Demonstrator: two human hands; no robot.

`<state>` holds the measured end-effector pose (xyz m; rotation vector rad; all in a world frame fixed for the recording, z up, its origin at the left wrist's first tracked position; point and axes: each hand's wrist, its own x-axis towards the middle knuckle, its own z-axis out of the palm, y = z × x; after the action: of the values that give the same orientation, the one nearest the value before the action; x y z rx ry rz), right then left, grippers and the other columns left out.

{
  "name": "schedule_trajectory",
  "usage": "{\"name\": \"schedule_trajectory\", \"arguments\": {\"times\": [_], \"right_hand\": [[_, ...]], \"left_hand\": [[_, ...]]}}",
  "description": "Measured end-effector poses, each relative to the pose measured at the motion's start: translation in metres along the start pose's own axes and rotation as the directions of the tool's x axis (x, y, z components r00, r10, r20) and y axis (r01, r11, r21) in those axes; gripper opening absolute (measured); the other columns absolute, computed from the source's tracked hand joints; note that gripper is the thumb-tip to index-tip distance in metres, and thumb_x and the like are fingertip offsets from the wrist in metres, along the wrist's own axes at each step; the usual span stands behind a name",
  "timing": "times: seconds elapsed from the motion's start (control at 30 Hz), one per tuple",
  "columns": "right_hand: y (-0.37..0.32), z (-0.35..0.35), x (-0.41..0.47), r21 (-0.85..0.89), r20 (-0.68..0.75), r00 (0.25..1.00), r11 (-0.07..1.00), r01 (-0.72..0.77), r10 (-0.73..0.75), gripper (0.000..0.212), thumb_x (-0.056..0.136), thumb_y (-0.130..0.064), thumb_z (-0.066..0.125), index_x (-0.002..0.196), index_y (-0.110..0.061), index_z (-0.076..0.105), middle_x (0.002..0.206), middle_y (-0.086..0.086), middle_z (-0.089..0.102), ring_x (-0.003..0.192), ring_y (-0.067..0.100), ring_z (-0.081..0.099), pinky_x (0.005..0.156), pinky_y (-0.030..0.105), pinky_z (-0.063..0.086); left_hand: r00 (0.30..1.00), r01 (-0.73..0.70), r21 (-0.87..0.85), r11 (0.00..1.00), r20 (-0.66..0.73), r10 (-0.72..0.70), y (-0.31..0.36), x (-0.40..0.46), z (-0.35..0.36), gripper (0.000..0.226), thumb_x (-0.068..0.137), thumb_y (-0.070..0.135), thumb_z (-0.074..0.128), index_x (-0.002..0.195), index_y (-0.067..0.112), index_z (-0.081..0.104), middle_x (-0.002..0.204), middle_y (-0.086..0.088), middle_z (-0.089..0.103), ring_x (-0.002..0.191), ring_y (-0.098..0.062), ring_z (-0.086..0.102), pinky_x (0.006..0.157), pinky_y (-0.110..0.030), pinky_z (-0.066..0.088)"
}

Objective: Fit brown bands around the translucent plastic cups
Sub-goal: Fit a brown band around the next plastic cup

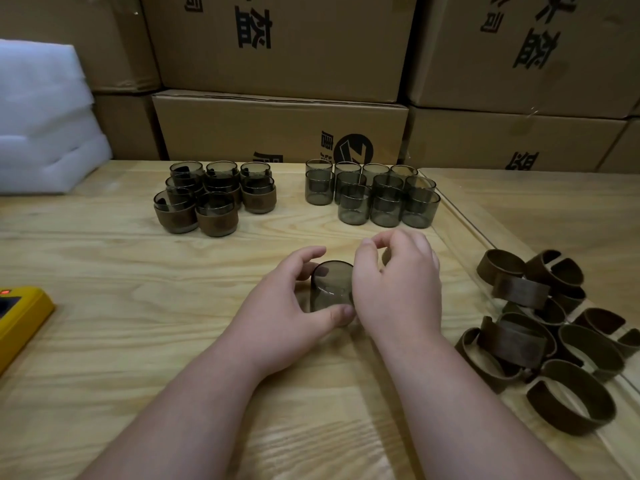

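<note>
A translucent smoky cup [330,287] stands upside down on the wooden table [138,323], bare of any band. My left hand [287,306] grips it from the left, thumb low on its front. My right hand [394,285] curls beside it on the right, and a sliver of a brown band [386,256] shows behind its fingers. Bare cups [374,199] stand in a group at the back centre-right. Cups wearing brown bands [211,202] are stacked at the back left. Loose brown bands [540,334] lie in a pile on the right.
Cardboard boxes [277,126] form a wall behind the table. White foam sheets [41,126] sit at the back left. A yellow device [20,317] lies at the left edge. A clear sheet edge [460,216] runs diagonally along the table's right side.
</note>
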<state>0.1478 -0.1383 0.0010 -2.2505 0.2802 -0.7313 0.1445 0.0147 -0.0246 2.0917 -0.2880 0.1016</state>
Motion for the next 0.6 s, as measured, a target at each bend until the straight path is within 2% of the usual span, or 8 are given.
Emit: {"name": "schedule_trajectory", "arguments": {"times": [0.1, 0.17, 0.23, 0.3, 0.4, 0.5, 0.57, 0.6], "right_hand": [[0.004, 0.003, 0.003, 0.015, 0.014, 0.999, 0.999, -0.029, 0.029, 0.004, 0.094, -0.035, 0.055, 0.094, -0.033, 0.058, 0.106, -0.015, 0.05, 0.105, 0.009, 0.043, 0.097, 0.041, 0.046], [0.006, 0.006, 0.005, 0.04, 0.013, 1.0, 0.999, -0.012, 0.011, 0.011, 0.093, -0.029, 0.057, 0.099, -0.029, 0.065, 0.112, -0.014, 0.053, 0.114, 0.013, 0.047, 0.101, 0.038, 0.044], [0.008, 0.007, 0.008, 0.037, 0.043, 0.999, 0.999, 0.011, -0.012, 0.026, 0.093, -0.023, 0.055, 0.113, -0.027, 0.07, 0.132, -0.012, 0.056, 0.132, 0.013, 0.041, 0.111, 0.038, 0.035], [0.01, 0.008, 0.01, -0.003, 0.129, 0.992, 1.0, 0.003, -0.002, 0.039, 0.095, -0.021, 0.051, 0.129, -0.028, 0.068, 0.152, -0.012, 0.047, 0.145, 0.01, 0.031, 0.119, 0.04, 0.024], [0.013, 0.012, 0.012, -0.092, 0.293, 0.955, 0.996, -0.02, 0.046, 0.047, 0.098, -0.022, 0.045, 0.142, -0.031, 0.058, 0.163, -0.012, 0.035, 0.152, 0.012, 0.023, 0.125, 0.042, 0.017], [0.016, 0.015, 0.012, -0.112, 0.298, 0.953, 0.994, -0.012, 0.045, 0.045, 0.096, -0.021, 0.047, 0.138, -0.031, 0.06, 0.157, -0.012, 0.043, 0.147, 0.016, 0.031, 0.12, 0.041, 0.025], [0.015, 0.015, 0.011, -0.08, 0.222, 0.974, 0.997, -0.023, 0.041, 0.034, 0.093, -0.022, 0.053, 0.123, -0.031, 0.066, 0.134, -0.01, 0.055, 0.134, 0.019, 0.042, 0.111, 0.038, 0.035], [0.014, 0.016, 0.011, -0.07, 0.186, 0.982, 0.997, -0.029, 0.042, 0.028, 0.092, -0.024, 0.057, 0.116, -0.032, 0.066, 0.121, -0.011, 0.056, 0.126, 0.019, 0.044, 0.106, 0.037, 0.038]], "left_hand": [[0.999, -0.002, -0.003, 1.0, -0.032, 0.002, 0.0, 0.0, 0.0, 0.079, 0.07, 0.05, 0.087, 0.138, 0.053, 0.046, 0.127, 0.023, 0.062, 0.123, 0.005, 0.054, 0.106, -0.024, 0.043], [0.999, -0.001, -0.007, 1.0, -0.045, 0.0, 0.0, 0.0, -0.001, 0.078, 0.07, 0.049, 0.085, 0.139, 0.052, 0.046, 0.128, 0.021, 0.063, 0.123, 0.004, 0.055, 0.108, -0.026, 0.044], [0.999, 0.001, -0.004, 1.0, -0.043, -0.002, 0.0, 0.0, -0.001, 0.077, 0.075, 0.044, 0.087, 0.14, 0.05, 0.046, 0.13, 0.02, 0.062, 0.124, 0.004, 0.055, 0.109, -0.027, 0.044], [0.999, 0.005, 0.0, 1.0, -0.045, -0.005, -0.001, 0.0, -0.001, 0.076, 0.077, 0.041, 0.088, 0.14, 0.05, 0.047, 0.131, 0.019, 0.062, 0.124, 0.003, 0.055, 0.108, -0.026, 0.044], [0.998, 0.007, 0.004, 1.0, -0.06, -0.007, 0.0, 0.0, -0.001, 0.074, 0.078, 0.039, 0.087, 0.139, 0.049, 0.047, 0.128, 0.021, 0.062, 0.122, 0.005, 0.055, 0.104, -0.02, 0.042], [0.997, 0.011, -0.008, 1.0, -0.073, -0.012, 0.0, 0.001, 0.0, 0.07, 0.08, 0.036, 0.086, 0.138, 0.048, 0.048, 0.125, 0.023, 0.062, 0.117, 0.012, 0.054, 0.096, -0.01, 0.04], [0.997, 0.018, -0.018, 1.0, -0.079, -0.019, -0.001, 0.001, 0.0, 0.07, 0.08, 0.035, 0.085, 0.138, 0.048, 0.048, 0.123, 0.025, 0.061, 0.116, 0.015, 0.053, 0.092, -0.006, 0.038], [0.996, 0.022, -0.022, 1.0, -0.085, -0.023, -0.001, 0.001, 0.001, 0.069, 0.081, 0.035, 0.084, 0.138, 0.048, 0.048, 0.123, 0.025, 0.061, 0.116, 0.015, 0.053, 0.091, -0.006, 0.038]]}}
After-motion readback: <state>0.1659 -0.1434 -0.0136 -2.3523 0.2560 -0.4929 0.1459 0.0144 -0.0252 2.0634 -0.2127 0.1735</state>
